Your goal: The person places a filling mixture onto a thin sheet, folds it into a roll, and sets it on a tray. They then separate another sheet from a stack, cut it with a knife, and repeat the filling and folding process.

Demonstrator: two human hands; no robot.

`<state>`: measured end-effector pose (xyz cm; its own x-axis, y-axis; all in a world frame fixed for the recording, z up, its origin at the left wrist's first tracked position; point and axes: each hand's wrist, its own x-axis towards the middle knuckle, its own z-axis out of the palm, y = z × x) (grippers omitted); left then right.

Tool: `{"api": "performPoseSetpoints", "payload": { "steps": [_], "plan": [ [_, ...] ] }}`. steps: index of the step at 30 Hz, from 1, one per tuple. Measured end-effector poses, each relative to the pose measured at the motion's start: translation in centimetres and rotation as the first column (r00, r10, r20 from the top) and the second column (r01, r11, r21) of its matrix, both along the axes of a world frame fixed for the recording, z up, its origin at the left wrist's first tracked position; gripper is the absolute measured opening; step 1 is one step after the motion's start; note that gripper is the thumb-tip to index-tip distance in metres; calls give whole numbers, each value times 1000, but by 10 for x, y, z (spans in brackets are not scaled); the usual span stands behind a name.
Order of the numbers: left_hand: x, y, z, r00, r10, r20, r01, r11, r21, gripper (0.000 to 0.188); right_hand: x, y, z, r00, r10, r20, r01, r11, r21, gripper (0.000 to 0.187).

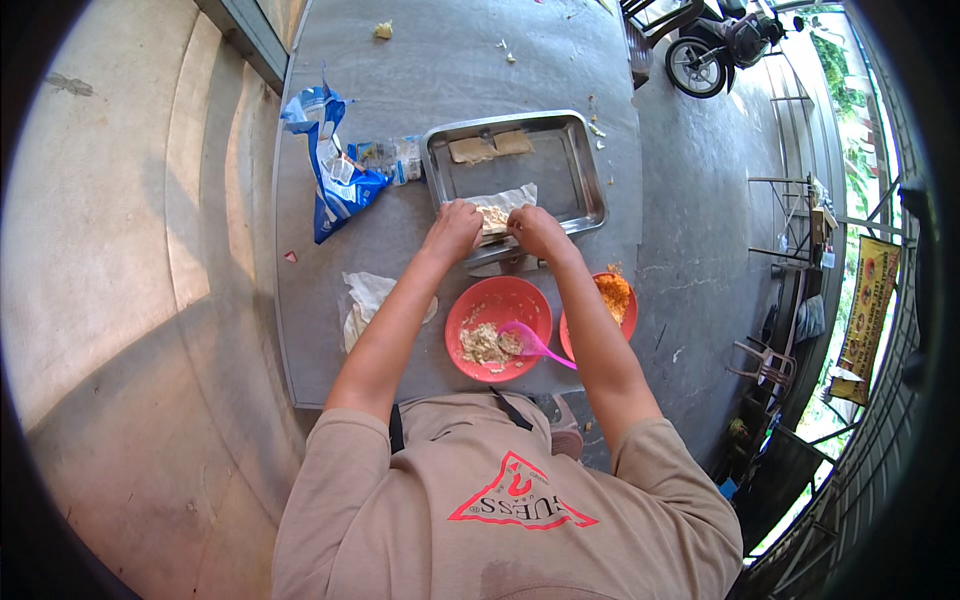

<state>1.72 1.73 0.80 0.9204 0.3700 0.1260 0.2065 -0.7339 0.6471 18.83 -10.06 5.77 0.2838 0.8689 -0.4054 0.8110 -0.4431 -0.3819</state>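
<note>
Over the near rim of a metal tray point(597, 190), a thin pale wrapper sheet point(518, 196) carries crumbly light filling point(494, 216). My left hand point(456, 229) pinches the sheet's left side, and my right hand point(537, 229) is closed on its right side; the fingertips are partly hidden. Inside the tray, two flat tan folded wrappers point(472, 150) lie along the far side. Below my hands stands a red bowl point(463, 312) with pale mashed filling point(480, 343) and a pink spoon point(535, 346) resting in it.
Right of it, partly behind my right forearm, another red bowl point(571, 337) holds orange shredded food point(612, 294). More pale wrapper sheets point(366, 300) lie by my left forearm. A blue plastic bag point(335, 180) and a clear package point(392, 160) sit left of the tray. Scraps dot the grey table point(400, 60).
</note>
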Motion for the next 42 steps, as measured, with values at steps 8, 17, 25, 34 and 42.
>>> {"api": "performPoseSetpoints", "payload": {
  "steps": [8,17,25,34,42],
  "plan": [
    [7,-5,0,991,102,-88,-97,994,53,8,1,9,0,998,-38,-45,36,999,-35,17],
    [10,-6,5,983,151,-104,-144,987,71,10,-2,12,0,994,-98,40,95,993,68,14],
    [12,-7,5,981,170,-87,-163,983,89,12,-16,10,3,947,-83,310,-36,933,358,11],
    [14,-9,-10,980,181,-78,-173,980,101,8,-67,-8,10,967,45,249,-104,968,229,29],
    [8,-8,0,986,160,-47,-159,987,32,10,-75,-15,-3,969,33,247,-55,995,83,48]
  ]
}}
